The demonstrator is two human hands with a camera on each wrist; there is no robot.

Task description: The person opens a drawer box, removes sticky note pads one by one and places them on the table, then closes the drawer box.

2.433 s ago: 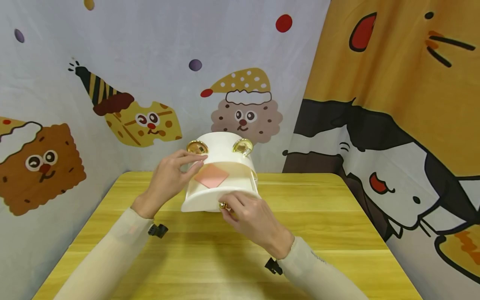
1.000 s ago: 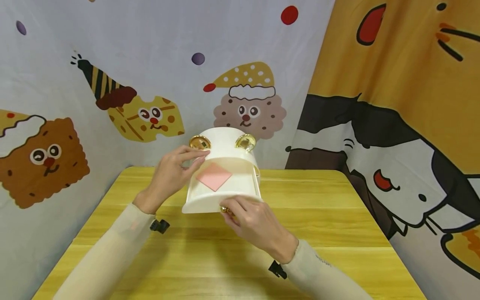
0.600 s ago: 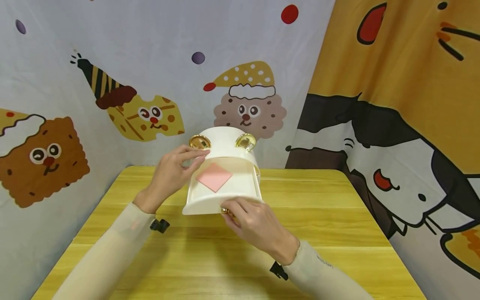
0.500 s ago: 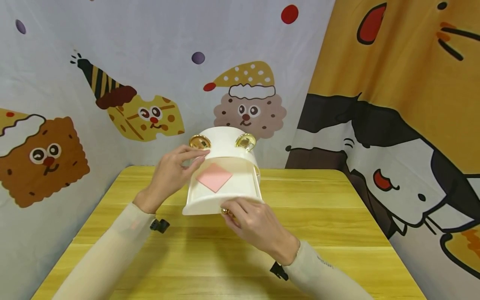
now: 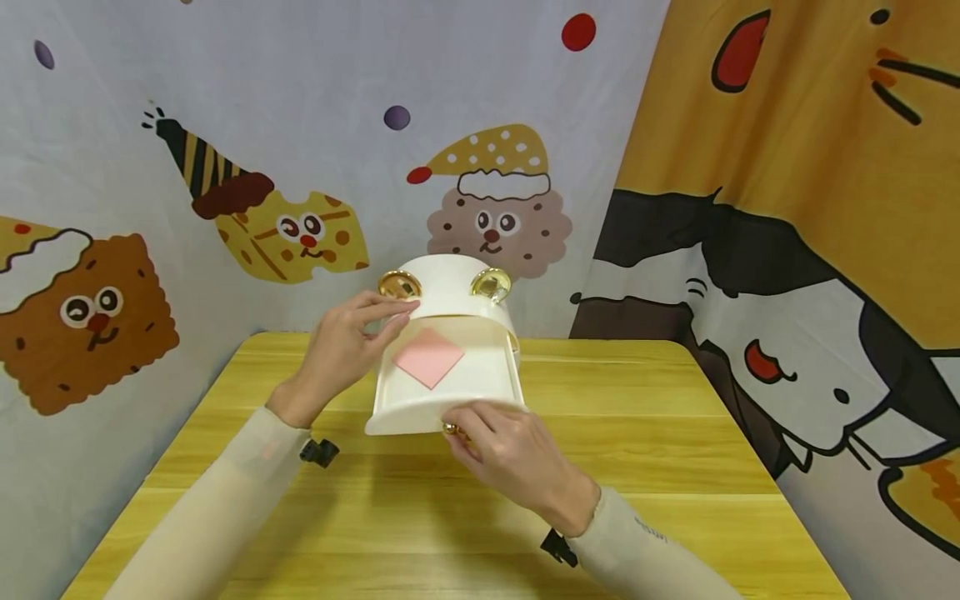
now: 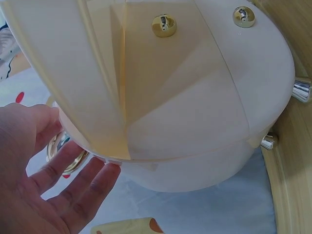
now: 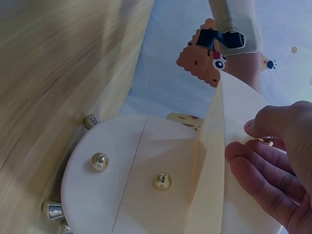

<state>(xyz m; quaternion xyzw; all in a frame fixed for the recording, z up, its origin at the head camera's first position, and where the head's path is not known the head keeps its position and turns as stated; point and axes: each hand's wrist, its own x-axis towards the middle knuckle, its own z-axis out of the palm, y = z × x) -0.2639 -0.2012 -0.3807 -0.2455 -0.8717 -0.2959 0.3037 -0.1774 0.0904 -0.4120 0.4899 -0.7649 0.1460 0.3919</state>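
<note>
A white rounded cabinet (image 5: 452, 279) with two gold ear-like discs stands on the table, its top drawer (image 5: 480, 367) pulled out. A pink square of paper (image 5: 429, 358) lies in that drawer. My right hand (image 5: 517, 450) pinches the gold knob (image 5: 450, 428) on the drawer front between thumb and fingers; the right wrist view shows the fingers mostly covering it. My left hand (image 5: 341, 346) touches the cabinet's upper left side, below the left gold disc (image 5: 400, 285). In the left wrist view its fingers (image 6: 95, 190) are spread, tips against the white edge.
Two lower drawers with gold knobs (image 7: 162, 181) are closed beneath the pulled-out one. Shiny metal feet (image 6: 302, 90) carry the cabinet on the wooden table (image 5: 637, 467). A cartoon-printed cloth (image 5: 300, 100) hangs behind.
The drawer has slid a little farther out towards me, with my right hand on its knob. More of the drawer floor behind the paper shows. My left hand has kept its place on the cabinet.
</note>
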